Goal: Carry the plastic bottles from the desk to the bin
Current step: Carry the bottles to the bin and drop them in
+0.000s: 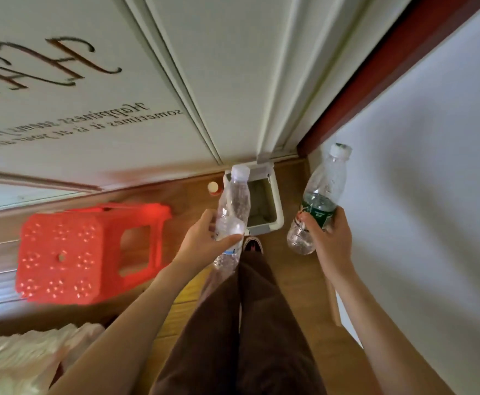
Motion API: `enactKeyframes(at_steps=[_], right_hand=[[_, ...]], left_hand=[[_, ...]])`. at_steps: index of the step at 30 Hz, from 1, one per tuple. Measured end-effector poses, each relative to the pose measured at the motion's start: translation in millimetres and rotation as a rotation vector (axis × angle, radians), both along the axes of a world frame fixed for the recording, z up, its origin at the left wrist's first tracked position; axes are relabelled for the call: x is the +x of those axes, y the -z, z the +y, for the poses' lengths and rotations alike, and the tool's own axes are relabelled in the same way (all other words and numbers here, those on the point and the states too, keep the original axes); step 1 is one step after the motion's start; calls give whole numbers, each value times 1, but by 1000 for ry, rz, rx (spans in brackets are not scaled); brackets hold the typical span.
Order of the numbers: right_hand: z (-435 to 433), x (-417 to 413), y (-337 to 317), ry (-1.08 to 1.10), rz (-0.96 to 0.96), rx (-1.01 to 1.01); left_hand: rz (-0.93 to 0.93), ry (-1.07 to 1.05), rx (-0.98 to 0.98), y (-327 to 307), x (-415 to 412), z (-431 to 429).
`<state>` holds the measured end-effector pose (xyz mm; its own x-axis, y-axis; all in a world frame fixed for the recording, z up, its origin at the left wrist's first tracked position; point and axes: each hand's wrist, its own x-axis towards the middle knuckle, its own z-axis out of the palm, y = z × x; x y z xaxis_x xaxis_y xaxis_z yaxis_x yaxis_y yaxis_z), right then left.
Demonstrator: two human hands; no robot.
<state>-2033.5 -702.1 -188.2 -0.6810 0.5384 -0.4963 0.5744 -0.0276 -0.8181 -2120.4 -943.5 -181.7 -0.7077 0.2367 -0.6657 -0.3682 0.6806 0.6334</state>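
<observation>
- Left hand (204,238): thumb and fingers curl round the lower half of a clear bottle (233,203), its cap pointing away from the person.
- Right hand (330,238): fingers wrap a green-label bottle (318,206) at the label, cap also pointing away.
- The bottles are well apart, above the open bin (278,206); the clear one overlaps its left rim.
- The bin stands on the floor (298,280), with a shoe (252,245) at its front.
- A red stool (62,252) stands to the left.

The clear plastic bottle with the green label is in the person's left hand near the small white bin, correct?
No: the head view shows the right hand gripping the clear plastic bottle with the green label near the small white bin.
</observation>
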Motion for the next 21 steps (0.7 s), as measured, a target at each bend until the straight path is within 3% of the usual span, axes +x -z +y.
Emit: enactKeyframes(at_steps=[7, 12, 21], right_hand=[[17, -10, 185, -10, 60, -135], [24, -11, 279, 77, 112, -256], [23, -11, 308, 116, 194, -361]], left_hand=[[-33, -101, 100, 194, -23, 50], [13, -53, 202, 287, -35, 81], [77, 59, 105, 335, -23, 94]])
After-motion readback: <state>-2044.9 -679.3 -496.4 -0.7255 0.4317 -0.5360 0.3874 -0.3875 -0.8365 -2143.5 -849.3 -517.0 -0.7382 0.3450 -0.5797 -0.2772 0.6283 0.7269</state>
